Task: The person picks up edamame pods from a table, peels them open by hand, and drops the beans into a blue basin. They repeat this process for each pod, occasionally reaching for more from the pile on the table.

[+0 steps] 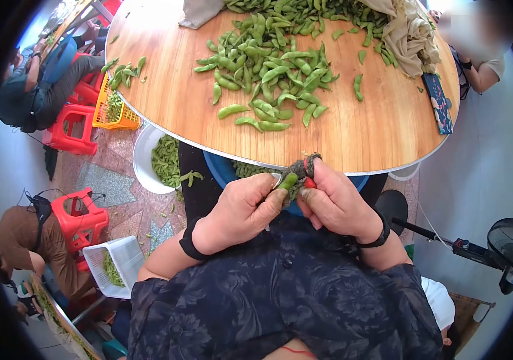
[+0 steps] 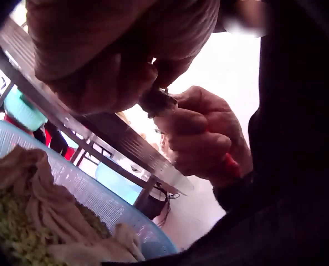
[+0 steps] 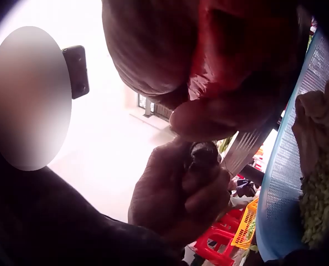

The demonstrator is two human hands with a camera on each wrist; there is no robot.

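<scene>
Round wooden tabletop point(image 1: 376, 129), seen from above, with tiled floor, red plastic stools point(image 1: 79, 219) and seated people at its left.

Item 1: loose heap of edamame pods point(image 1: 274, 75) across the middle of the tabletop, reaching to its far edge, where a beige cloth point(image 1: 409, 36) lies bunched at the far right. A dark phone point(image 1: 437, 103) rests near the right edge.

Item 2: left hand point(image 1: 238, 210), held just off the near edge of the tabletop, thumb and fingers curled and pinching one green edamame pod point(image 1: 288, 180) at its tip.

Item 3: right hand point(image 1: 337, 201), touching the left, fingers curled round the same pod from the other side; the forefinger wears a dark, worn finger guard point(image 1: 305, 165) and a small red piece shows under it (its kind cannot be told).

Item 4: blue mesh basket point(image 2: 92, 194) directly under the hands, holding a cloth and green matter.

Item 5: white bucket point(image 1: 142, 159) of pods on the floor by the near left edge; a yellow crate point(image 1: 112, 111) and a white basket point(image 1: 121, 258) also hold greens.
</scene>
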